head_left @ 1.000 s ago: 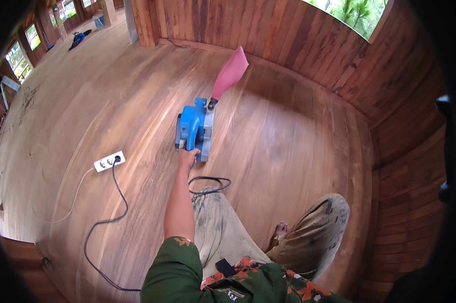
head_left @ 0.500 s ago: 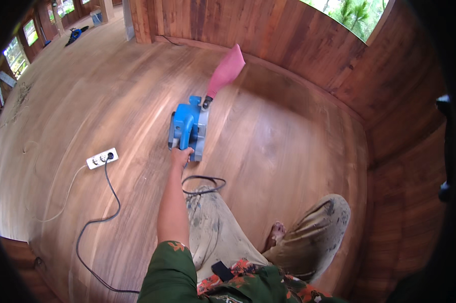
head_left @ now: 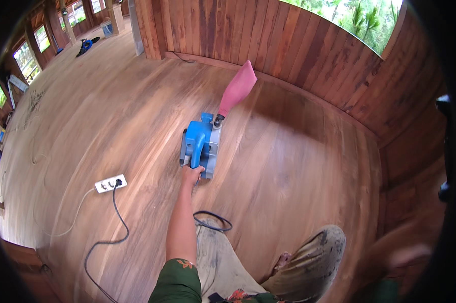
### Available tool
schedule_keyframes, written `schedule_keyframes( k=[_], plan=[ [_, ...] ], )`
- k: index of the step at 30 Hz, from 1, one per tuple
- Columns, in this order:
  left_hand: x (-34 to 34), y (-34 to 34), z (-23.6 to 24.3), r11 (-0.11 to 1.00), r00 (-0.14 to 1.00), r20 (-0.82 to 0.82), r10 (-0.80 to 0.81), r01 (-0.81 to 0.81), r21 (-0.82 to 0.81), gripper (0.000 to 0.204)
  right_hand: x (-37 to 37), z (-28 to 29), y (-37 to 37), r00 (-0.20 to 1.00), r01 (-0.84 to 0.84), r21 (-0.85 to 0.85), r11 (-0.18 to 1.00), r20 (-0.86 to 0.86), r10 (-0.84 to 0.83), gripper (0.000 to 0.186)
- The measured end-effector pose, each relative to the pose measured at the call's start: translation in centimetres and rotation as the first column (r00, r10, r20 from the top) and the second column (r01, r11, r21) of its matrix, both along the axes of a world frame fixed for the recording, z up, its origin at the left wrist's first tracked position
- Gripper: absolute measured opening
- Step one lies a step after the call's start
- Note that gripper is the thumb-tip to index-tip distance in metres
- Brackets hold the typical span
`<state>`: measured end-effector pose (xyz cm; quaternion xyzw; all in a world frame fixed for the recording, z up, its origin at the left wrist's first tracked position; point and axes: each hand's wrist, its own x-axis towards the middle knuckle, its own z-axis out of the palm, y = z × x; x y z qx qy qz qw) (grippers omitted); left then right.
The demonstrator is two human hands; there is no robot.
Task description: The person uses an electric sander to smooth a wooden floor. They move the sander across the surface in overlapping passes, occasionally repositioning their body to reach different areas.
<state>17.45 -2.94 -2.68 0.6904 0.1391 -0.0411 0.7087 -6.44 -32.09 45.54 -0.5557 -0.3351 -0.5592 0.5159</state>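
Note:
My left hand [head_left: 191,174] is closed round the rear handle of a blue belt sander [head_left: 196,142], which rests on the wooden floor [head_left: 268,202] ahead of me. A pink dust bag [head_left: 238,88] sticks out from the sander's far end, pointing away and to the right. Behind the sander, a loop of black cord [head_left: 213,222] lies against my left leg. At the far right, my right hand [head_left: 412,255] is a motion blur near the plank wall; its fingers do not show clearly.
A white power strip [head_left: 111,184] lies to the left with a black cable [head_left: 121,212] plugged in, trailing toward me. Plank walls [head_left: 288,45] close off the front and right. A blue-and-black object [head_left: 85,48] and a bucket [head_left: 106,28] stand far left.
The view has shifted, so sander and floor appear lower and further right. My left hand keeps its grip on the sander. My right hand has come into view, blurred, at the right.

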Motion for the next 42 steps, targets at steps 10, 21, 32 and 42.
schedule_keyframes(
  k=[10,21,32,42],
  plan=[
    [12.0,-2.4,0.7,0.998,0.995,0.085,-0.049,0.047,0.030,0.016,7.5,-28.9,0.9,0.463,-0.814,-0.577,0.066,-0.712,-0.527,0.056],
    [22.1,-6.6,1.3,0.988,0.996,-0.021,-0.091,0.093,0.122,0.020,9.2,-29.6,1.6,0.486,-0.692,-0.705,0.156,-0.614,-0.622,0.049],
    [17.2,-4.3,1.7,0.985,0.990,-0.005,-0.138,0.138,0.099,0.019,9.1,-26.8,-0.4,0.507,-0.698,-0.694,0.175,-0.652,-0.565,0.043],
    [6.0,-5.0,13.9,0.998,0.969,-0.243,-0.051,0.060,0.031,0.020,21.2,-7.6,-11.8,0.429,-0.816,-0.573,0.080,-0.693,-0.579,0.055]
  ],
)
